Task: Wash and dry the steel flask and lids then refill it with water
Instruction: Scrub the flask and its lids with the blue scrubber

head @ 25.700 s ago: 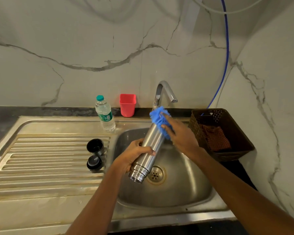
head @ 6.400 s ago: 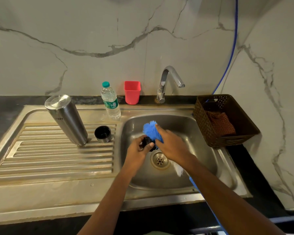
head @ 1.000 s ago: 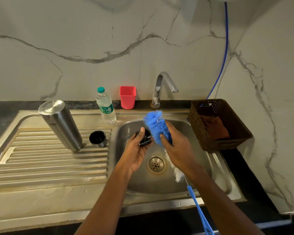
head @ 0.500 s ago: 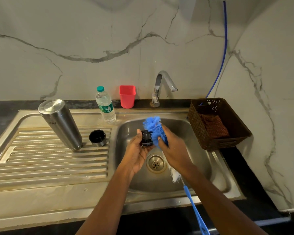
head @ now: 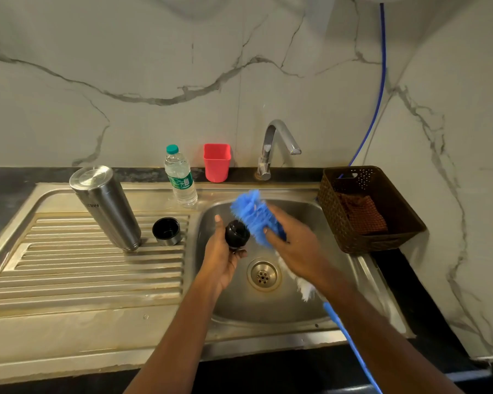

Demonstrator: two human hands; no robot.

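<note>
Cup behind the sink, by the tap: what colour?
Red-pink, plain cup; head view shows it clearly.

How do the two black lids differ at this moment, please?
The stopper lid is held in the left hand over the sink, beside the brush in the right hand; the cup lid stands on the drainboard, opening up, beside the flask. Both are round and dark.
</note>
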